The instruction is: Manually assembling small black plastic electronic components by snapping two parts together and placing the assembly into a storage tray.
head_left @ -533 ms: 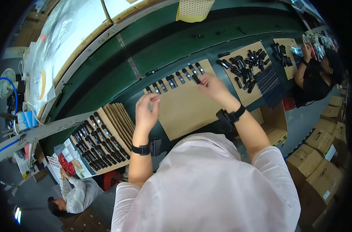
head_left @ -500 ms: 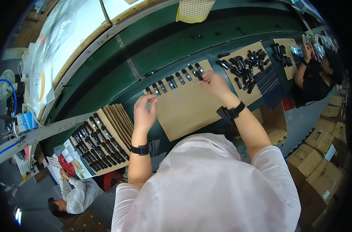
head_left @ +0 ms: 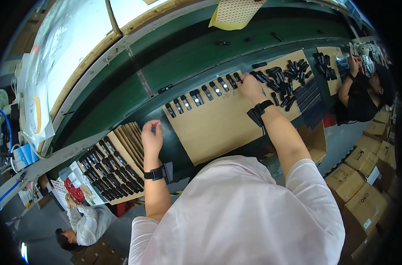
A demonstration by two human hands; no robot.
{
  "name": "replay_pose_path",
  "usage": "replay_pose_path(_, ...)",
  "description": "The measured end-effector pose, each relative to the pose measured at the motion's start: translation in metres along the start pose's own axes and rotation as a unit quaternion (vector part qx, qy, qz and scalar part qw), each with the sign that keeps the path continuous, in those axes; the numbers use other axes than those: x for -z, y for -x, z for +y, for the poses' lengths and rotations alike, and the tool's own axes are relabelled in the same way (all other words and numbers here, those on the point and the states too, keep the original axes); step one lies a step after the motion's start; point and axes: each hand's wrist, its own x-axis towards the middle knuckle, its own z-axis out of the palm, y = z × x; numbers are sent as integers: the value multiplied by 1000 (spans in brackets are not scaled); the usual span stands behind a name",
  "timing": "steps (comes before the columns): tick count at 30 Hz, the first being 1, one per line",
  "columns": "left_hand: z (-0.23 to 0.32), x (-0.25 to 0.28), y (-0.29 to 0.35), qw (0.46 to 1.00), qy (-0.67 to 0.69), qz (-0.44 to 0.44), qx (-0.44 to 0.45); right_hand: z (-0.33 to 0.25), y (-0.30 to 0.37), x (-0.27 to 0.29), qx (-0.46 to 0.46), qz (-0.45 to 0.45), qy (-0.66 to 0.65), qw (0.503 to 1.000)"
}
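A row of black stick-shaped devices [head_left: 207, 92] with rounded heads and silvery fronts lies along the far edge of a flat brown cardboard sheet [head_left: 214, 128]. At the right end of that row, my right hand [head_left: 251, 87] pinches another black device [head_left: 236, 77], partly hidden by the fingers. My left hand [head_left: 152, 136] is off the sheet's left side, beside several stacked cardboard sheets [head_left: 129, 134]. Its fingers are loosely bent with the thumb apart, and nothing shows in them.
Loose black devices [head_left: 290, 73] lie piled on cardboard at the right. On the left, filled rows of devices [head_left: 112, 170] cover another sheet. One person [head_left: 369, 90] works at far right, another [head_left: 88, 223] at lower left. Cartons [head_left: 364, 205] stand on the right-hand floor.
My right hand has moved right along the row to its end, with a device in the fingers. My left hand has drawn back leftward, away from the sheet's corner.
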Motion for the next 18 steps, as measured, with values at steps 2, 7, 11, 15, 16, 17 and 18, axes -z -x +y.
replay_pose_path(2, -4, 0, -2, 1000, 1, 2, 3, 6, -2, -6, 11, 21, -8, 1000)
replay_pose_path(7, -15, -4, -5, 1000, 1, -6, 11, 12, -6, -13, 47, 60, -31, 997)
replay_pose_path(11, -20, -7, -11, 1000, 1, -7, 19, 10, -7, -14, 59, 70, -37, 995)
replay_pose_path(15, -29, -11, -25, 1000, -6, -4, 18, 9, -6, -12, 56, 68, -40, 995)
replay_pose_path(16, -33, -13, -30, 1000, -3, 4, 12, 8, -5, -12, 54, 63, -40, 996)
replay_pose_path(17, -36, -14, -34, 1000, -1, 12, 5, 9, -6, -12, 57, 60, -41, 996)
replay_pose_path(18, -39, -15, -40, 1000, -3, 15, 8, 12, -6, -11, 69, 48, -41, 996)
